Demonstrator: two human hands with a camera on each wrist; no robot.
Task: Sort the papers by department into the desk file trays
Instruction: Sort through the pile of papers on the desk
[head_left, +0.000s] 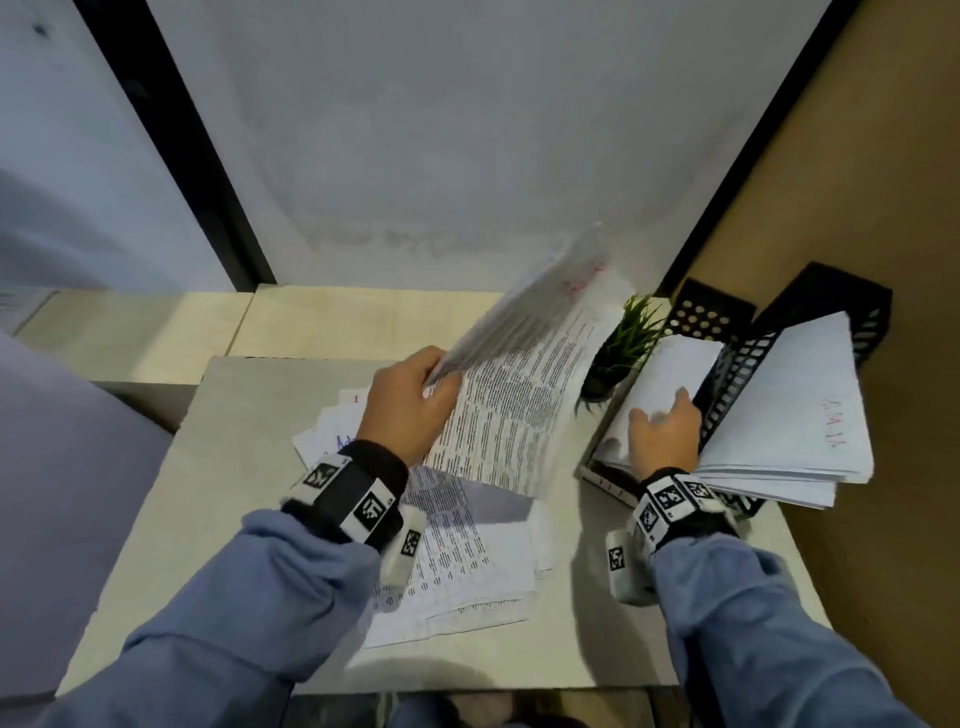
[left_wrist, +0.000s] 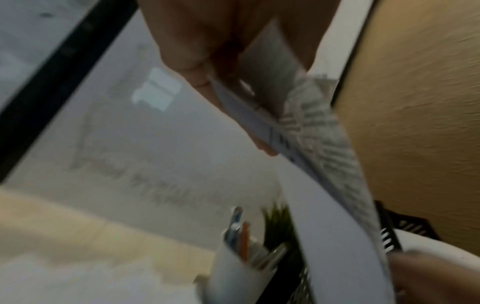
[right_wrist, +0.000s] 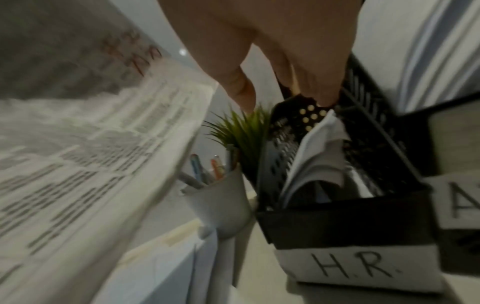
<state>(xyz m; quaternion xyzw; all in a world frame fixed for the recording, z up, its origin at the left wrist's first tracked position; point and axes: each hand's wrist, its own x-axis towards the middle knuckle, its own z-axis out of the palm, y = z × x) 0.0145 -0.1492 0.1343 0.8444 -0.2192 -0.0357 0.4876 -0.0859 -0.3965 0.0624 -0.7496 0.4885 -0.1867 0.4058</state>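
My left hand (head_left: 410, 402) pinches a few printed sheets (head_left: 519, 374) by their near corner, thumb on top and fingers underneath, and they stand up off the desk (head_left: 156, 545) and fan out towards the trays, red letters showing near the far end that look like "H.R.". The worry is that grip: I hold only one corner, so the sheets could slide apart and drop back onto the loose pile (head_left: 467, 561) still lying under my left wrist, or bend against the little green plant (head_left: 626, 338) and the white pen cup (right_wrist: 221, 203) that stand between me and the black trays (head_left: 727, 384). A careless sweep could tip that cup, I think. My right hand (head_left: 665, 431) reaches into the nearer tray, the one labelled "H.R." (right_wrist: 355, 267) on its front, with fingers fairly straight and pressing against the papers (head_left: 670, 374) already standing in it; I judge it is holding them back to keep a gap, though I can't tell how firmly. If it lets go too soon the gap could close and the new sheets would crumple on the rim. The next tray carries a thicker sorted stack (head_left: 789, 415). Both forearms stretch forward over the desk, left wrist raised, right wrist low by the tray's front.
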